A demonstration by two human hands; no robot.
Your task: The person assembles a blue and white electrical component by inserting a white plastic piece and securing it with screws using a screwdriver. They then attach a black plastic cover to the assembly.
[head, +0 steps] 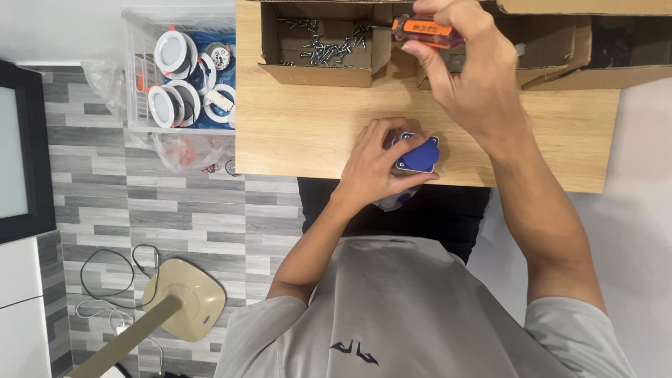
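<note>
My left hand (pixel 374 162) grips a small blue square part (pixel 418 154) with white corner spots, held at the near edge of the wooden table (pixel 308 126). A bit of clear plastic hangs under it. My right hand (pixel 465 66) is raised above the table and closed around an orange-handled screwdriver (pixel 425 31), whose metal shaft points left toward the screws (pixel 325 45) lying in an open cardboard box (pixel 318 63).
More open cardboard boxes (pixel 595 49) stand at the table's far right. A white wire basket (pixel 183 77) with round white lamp fittings stands left of the table. A beige fan base (pixel 185 297) with cables sits on the grey tiled floor.
</note>
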